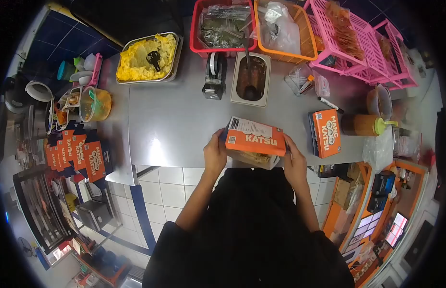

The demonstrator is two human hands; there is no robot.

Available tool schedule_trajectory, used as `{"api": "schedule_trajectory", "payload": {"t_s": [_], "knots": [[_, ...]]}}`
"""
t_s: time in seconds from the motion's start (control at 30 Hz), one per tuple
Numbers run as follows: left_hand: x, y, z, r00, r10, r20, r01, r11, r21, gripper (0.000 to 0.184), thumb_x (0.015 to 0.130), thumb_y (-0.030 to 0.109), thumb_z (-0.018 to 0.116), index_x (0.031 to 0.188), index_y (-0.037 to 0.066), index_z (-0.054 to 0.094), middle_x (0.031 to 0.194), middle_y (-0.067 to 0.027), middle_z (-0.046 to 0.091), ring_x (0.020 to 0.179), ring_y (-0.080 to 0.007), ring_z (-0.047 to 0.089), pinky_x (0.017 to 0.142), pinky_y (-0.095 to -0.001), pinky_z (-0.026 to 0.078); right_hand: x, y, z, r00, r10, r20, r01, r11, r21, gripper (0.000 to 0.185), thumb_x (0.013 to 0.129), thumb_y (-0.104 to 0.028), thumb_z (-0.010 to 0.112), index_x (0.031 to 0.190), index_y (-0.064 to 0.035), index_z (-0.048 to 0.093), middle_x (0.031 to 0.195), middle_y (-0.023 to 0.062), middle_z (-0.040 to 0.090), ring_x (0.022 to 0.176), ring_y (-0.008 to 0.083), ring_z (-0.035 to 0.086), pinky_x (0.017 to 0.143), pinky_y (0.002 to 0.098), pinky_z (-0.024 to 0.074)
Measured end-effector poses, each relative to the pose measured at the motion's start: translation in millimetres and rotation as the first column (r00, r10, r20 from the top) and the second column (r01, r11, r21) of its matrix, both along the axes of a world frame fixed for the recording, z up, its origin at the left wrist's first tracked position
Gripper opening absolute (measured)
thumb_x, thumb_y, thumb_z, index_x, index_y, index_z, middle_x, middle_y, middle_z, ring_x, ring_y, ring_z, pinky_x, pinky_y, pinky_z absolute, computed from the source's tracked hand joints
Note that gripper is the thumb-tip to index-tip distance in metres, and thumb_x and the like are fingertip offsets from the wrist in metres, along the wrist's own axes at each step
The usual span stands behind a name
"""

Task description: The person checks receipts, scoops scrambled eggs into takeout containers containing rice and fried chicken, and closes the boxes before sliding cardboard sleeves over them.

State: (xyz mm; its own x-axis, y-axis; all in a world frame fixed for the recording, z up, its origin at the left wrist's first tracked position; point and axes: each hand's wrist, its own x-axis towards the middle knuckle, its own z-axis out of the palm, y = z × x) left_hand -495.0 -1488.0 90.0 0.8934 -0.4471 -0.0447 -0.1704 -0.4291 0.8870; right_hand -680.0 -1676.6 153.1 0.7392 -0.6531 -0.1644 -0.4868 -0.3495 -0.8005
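Both my hands hold an orange and dark food box (251,135) marked KATSU, just over the front edge of the steel counter. My left hand (215,152) grips its left end, and my right hand (294,161) grips its right end. A white printed label lies on the box's top. Its near side shows an opening with brownish food inside. To the right, another orange box (324,133) rests on the counter. Behind the held box stand a steel pan (265,86) of dark sauce with a ladle (250,89) and a black tape dispenser (214,79).
A steel tray (173,74) of yellow food with a black scoop sits at back left. Red (194,36) and orange (311,53) baskets and pink racks (371,67) line the back. A sauce bottle (359,125) lies right; several stacked boxes (93,161) stand left.
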Motion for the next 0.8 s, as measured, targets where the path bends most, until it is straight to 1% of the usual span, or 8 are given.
{"api": "schedule_trajectory", "payload": {"t_s": [0.07, 0.3, 0.37, 0.47, 0.57, 0.67, 0.77, 0.8], "knots": [[-0.9, 2.8, -2.0, 1.000, -0.012, -0.022, 0.012, 1.000, 0.002, 0.032, 0.098, 0.002, 0.050, 0.128, 0.000, 0.062, 0.102, -0.0251, 0.072, 0.090, -0.0390, 0.073, 0.080, -0.0429, 0.057, -1.2, -5.6, 6.5, 0.997, 0.009, -0.080, -0.016, 0.996, -0.090, 0.053, 0.095, 0.001, 0.049, 0.146, -0.0128, 0.054, 0.115, 0.0213, 0.072, 0.099, 0.0257, 0.072, 0.088, 0.0383, 0.0540], [-2.1, 3.5, -10.4, 0.999, -0.024, -0.030, 0.024, 1.000, -0.002, 0.036, 0.095, 0.001, 0.054, 0.131, 0.000, 0.061, 0.113, -0.0253, 0.071, 0.106, -0.0393, 0.071, 0.090, -0.0425, 0.056, -26.8, -1.0, -51.9, 0.957, -0.023, 0.289, -0.119, 0.879, 0.462, 0.075, 0.090, 0.009, 0.058, 0.158, -0.0111, 0.034, 0.122, 0.0153, 0.068, 0.104, 0.0227, 0.068, 0.091, 0.0343, 0.0542], [-1.9, 4.6, -8.3, 0.998, -0.024, -0.055, 0.023, 1.000, -0.018, 0.036, 0.095, 0.002, 0.055, 0.131, 0.000, 0.061, 0.114, -0.0249, 0.071, 0.107, -0.0390, 0.071, 0.090, -0.0424, 0.056, -28.4, 1.4, -42.4, 0.968, -0.060, 0.243, -0.087, 0.830, 0.550, 0.085, 0.088, 0.011, 0.061, 0.161, -0.0086, 0.024, 0.126, 0.0168, 0.066, 0.112, 0.0245, 0.066, 0.095, 0.0327, 0.0534], [-1.1, 3.4, -5.1, 0.999, -0.035, -0.019, 0.035, 0.998, 0.044, 0.036, 0.096, 0.003, 0.055, 0.131, 0.000, 0.061, 0.113, -0.0239, 0.073, 0.105, -0.0361, 0.073, 0.090, -0.0402, 0.056, -30.7, 6.7, -40.5, 0.965, -0.247, 0.094, 0.131, 0.755, 0.643, 0.090, 0.086, 0.010, 0.064, 0.162, -0.0077, 0.021, 0.126, 0.0162, 0.065, 0.106, 0.0211, 0.067, 0.091, 0.0324, 0.0549], [-4.0, 0.7, -2.2, 1.000, -0.027, 0.006, 0.027, 0.998, 0.049, 0.035, 0.098, 0.005, 0.054, 0.131, -0.001, 0.061, 0.110, -0.0226, 0.074, 0.102, -0.0326, 0.074, 0.088, -0.0384, 0.056, -42.0, 19.6, -64.6, 0.939, -0.321, 0.122, 0.177, 0.758, 0.627, 0.085, 0.088, 0.005, 0.067, 0.161, -0.0068, 0.025, 0.128, 0.0201, 0.065, 0.112, 0.0266, 0.069, 0.095, 0.0338, 0.0547], [-8.0, -2.4, 1.1, 0.999, -0.037, 0.036, 0.037, 0.999, 0.006, 0.032, 0.099, 0.008, 0.054, 0.129, -0.001, 0.062, 0.107, -0.0221, 0.075, 0.100, -0.0303, 0.075, 0.086, -0.0372, 0.057, -49.8, 35.7, -73.6, 0.966, -0.247, 0.076, 0.186, 0.867, 0.462, 0.085, 0.088, 0.002, 0.069, 0.160, -0.0063, 0.025, 0.121, 0.0194, 0.068, 0.101, 0.0234, 0.071, 0.086, 0.0325, 0.0568], [-10.0, -4.2, 11.9, 0.998, -0.037, -0.047, 0.039, 0.998, 0.046, 0.031, 0.100, 0.010, 0.054, 0.128, -0.002, 0.063, 0.106, -0.0222, 0.075, 0.099, -0.0282, 0.075, 0.085, -0.0363, 0.057, -36.3, 31.7, -74.4, 0.888, -0.396, 0.233, 0.231, 0.823, 0.518, 0.083, 0.087, -0.004, 0.074, 0.156, -0.0033, 0.029, 0.117, 0.0199, 0.069, 0.093, 0.0232, 0.072, 0.082, 0.0329, 0.0574], [-9.0, -3.7, 8.0, 0.999, -0.052, -0.013, 0.052, 0.998, 0.039, 0.032, 0.100, 0.011, 0.054, 0.128, -0.002, 0.063, 0.106, -0.0220, 0.075, 0.099, -0.0274, 0.075, 0.085, -0.0359, 0.057, -32.9, 25.7, -75.4, 0.906, -0.387, 0.173, 0.255, 0.823, 0.507, 0.082, 0.086, -0.004, 0.075, 0.155, -0.0023, 0.031, 0.118, 0.0197, 0.069, 0.093, 0.0237, 0.072, 0.083, 0.0329, 0.0575]]}}
